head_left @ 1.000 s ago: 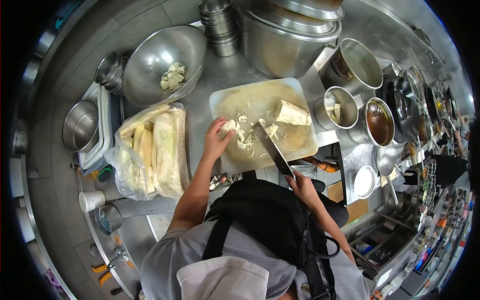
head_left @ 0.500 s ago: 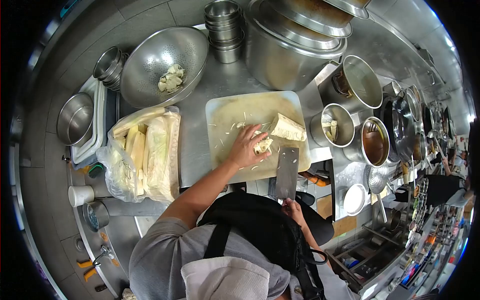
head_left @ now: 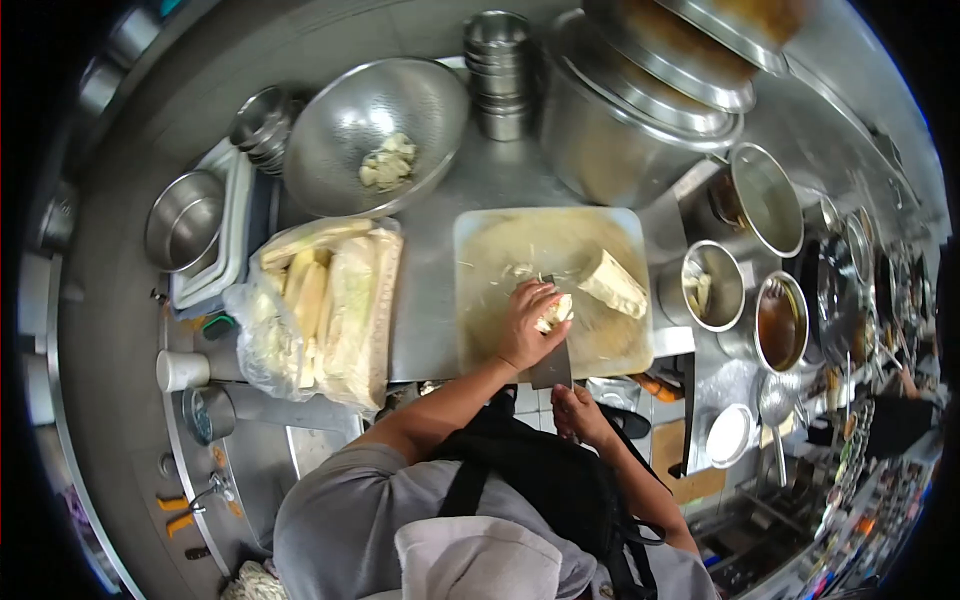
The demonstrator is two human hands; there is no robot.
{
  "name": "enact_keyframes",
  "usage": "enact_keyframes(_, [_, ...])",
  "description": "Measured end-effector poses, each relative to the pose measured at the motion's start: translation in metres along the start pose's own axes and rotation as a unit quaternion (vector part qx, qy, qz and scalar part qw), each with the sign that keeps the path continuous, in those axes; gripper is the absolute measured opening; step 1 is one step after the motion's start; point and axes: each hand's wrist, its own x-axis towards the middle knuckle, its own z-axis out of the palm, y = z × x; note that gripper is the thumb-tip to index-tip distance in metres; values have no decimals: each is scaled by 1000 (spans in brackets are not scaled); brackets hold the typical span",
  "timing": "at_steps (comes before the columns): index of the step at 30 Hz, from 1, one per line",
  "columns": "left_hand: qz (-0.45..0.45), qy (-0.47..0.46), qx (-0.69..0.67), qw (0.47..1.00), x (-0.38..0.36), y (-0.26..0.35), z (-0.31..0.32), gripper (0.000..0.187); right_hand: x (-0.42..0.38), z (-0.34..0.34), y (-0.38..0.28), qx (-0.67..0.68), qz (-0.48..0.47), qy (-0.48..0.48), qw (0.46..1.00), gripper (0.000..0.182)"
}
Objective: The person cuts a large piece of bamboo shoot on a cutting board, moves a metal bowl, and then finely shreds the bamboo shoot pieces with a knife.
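On the pale cutting board (head_left: pixel 490 235), my left hand (head_left: pixel 530 325) is curled over a pile of pale cut pieces (head_left: pixel 553 314). My right hand (head_left: pixel 577 412) grips the handle of a broad cleaver (head_left: pixel 553 369), whose blade lies beside and partly beneath my left hand. A larger pale chunk (head_left: pixel 613 283) rests to the right of both hands. Left of the board sits an open plastic bag (head_left: pixel 262 335) of long pale stalks (head_left: pixel 309 295). A steel colander (head_left: pixel 425 105) beyond it holds some cut pieces (head_left: pixel 388 163).
Behind the board stand a large lidded pot (head_left: pixel 610 150) and stacked steel cups (head_left: pixel 498 75). To the right are a small pot (head_left: pixel 715 317) with pale pieces, a pot of brown liquid (head_left: pixel 782 322) and a ladle (head_left: pixel 778 440). A person in dark clothing (head_left: pixel 905 412) is at far right.
The cleaver has moved left, from beside the pieces to my left hand. My right hand has come along with it. The whole view has shifted, with the board now lower and further right.
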Motion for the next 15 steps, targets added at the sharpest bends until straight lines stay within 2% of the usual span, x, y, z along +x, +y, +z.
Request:
enact_keyframes(1, [-6,22,-8,1000,8,2,-7,44,-4,11,-23,-12,15,6,1000,44])
enact_keyframes(2, [-12,42,-21,999,14,6,-13,43,-6,20,-40,-33,8,9,999,34])
enact_keyframes(4, [-27,103,-62,992,46,11,-37,45,-1,38,-86,-131,-33,16,991,33])
enact_keyframes(6, [15,170,-38,985,88,0,-72,47,15,64,-144,-183,-86,-44,978,34])
enact_keyframes(8, [35,244,30,969,134,0,-117,47,30,99,-203,-191,-104,-68,974,34])
enact_keyframes(9, [76,259,49,962,158,-11,-142,47,35,114,-230,-191,-94,-74,974,34])
enact_keyframes(10, [53,280,61,957,177,-20,-158,47,38,124,-248,-191,-83,-80,975,34])
enact_keyframes(13, [68,289,84,951,227,-67,-207,49,38,118,-264,-180,-93,-90,975,34])
enact_keyframes(15, [23,274,99,956,240,-108,-226,48,21,96,-253,-191,-99,-69,974,34])
